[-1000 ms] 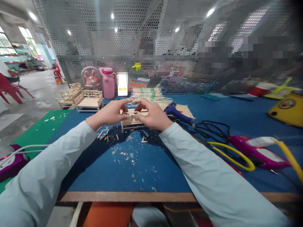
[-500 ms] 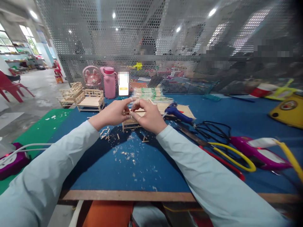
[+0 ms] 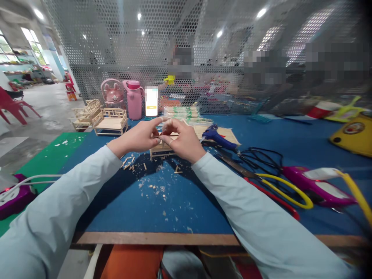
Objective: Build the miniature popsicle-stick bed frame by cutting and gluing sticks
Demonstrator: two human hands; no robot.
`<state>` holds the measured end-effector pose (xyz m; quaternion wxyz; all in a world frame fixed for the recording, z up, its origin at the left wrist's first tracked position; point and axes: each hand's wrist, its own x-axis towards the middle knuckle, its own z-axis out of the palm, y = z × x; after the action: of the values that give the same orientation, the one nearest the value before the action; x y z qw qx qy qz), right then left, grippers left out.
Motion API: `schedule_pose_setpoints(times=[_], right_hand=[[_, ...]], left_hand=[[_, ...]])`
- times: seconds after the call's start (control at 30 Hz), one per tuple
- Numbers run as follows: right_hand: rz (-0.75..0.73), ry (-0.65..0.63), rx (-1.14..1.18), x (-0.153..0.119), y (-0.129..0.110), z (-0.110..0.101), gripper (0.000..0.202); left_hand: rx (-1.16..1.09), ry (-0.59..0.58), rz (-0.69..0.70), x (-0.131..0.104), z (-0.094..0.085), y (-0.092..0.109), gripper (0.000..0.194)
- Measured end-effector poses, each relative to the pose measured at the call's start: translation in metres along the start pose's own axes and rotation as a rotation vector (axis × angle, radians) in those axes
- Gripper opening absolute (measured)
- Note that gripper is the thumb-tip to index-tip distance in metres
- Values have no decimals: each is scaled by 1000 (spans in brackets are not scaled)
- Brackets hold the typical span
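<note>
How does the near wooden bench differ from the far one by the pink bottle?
The near bench is partly hidden by the left hand and right hand; the far bench shows its seat and railed back. The near bench sits centrally; the far bench, toward the left. Both are pale and legged.

We can read no word, brand, number or sign anywhere in this view. We see green printing on the clear wrapping of the bundled sticks (image 3: pixel 181 113) at the back of the counter (image 3: pixel 130 213), too blurred for us to make out, and a yellow bar low on the bright screen of the upright phone (image 3: pixel 151 102), any wording there too small for us. On the yellow object (image 3: pixel 356 141) at the far right we find a round emblem (image 3: pixel 353 128), which we cannot decipher either.
</note>
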<state>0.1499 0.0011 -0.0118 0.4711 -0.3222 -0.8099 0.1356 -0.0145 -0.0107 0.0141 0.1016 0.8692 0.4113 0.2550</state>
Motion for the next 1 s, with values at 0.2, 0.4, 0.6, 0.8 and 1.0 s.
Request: schedule_pose_setpoints(times=[0.2, 0.4, 0.6, 0.8, 1.0], right_hand=[[8, -12, -18, -1, -1, -1, 17], [-3, -30, 1, -1, 1, 0, 17], [-20, -43, 6, -2, 2, -1, 17], [-117, 12, -107, -5, 3, -4, 34], [-244, -22, -363, -7, 1, -2, 24]], left_hand=[[-23, -5, 11, 1, 1, -4, 64], [2, 1, 31, 0, 2, -6, 63], [9, -3, 21, 1, 1, -5, 62], [8, -19, -13, 1, -1, -2, 60], [1, -23, -6, 1, 1, -6, 67]])
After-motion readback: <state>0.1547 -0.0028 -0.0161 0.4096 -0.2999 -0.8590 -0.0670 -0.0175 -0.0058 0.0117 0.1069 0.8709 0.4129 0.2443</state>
